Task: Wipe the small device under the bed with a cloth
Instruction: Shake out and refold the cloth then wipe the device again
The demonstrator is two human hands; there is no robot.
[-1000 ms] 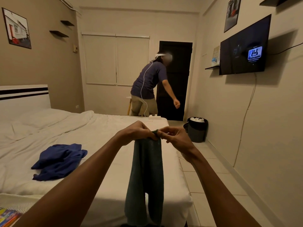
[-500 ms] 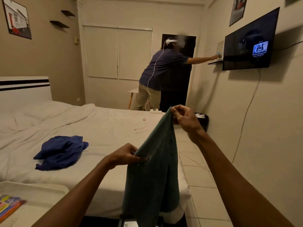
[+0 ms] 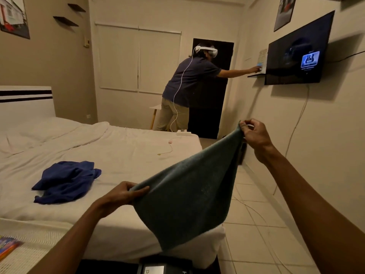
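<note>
A grey-green cloth [image 3: 189, 196] is stretched out in the air over the foot corner of the bed [image 3: 122, 155]. My left hand [image 3: 123, 195] pinches its lower left corner. My right hand [image 3: 254, 135] pinches its upper right corner, higher and farther out. At the bottom edge, under the bed's foot, a small dark device [image 3: 162, 266] with a pale display shows, partly cut off by the frame.
A blue garment [image 3: 67, 181] lies on the white sheet. A person [image 3: 189, 88] stands by the dark door, reaching to a shelf beside the wall TV [image 3: 298, 52]. A white basket [image 3: 23, 242] with papers sits at lower left. Cables trail over the tiled floor [image 3: 256, 230].
My hands have drawn apart, spreading the hanging cloth wide; the right hand went up and right, the left came down. The person turned from the door to reach for the shelf.
</note>
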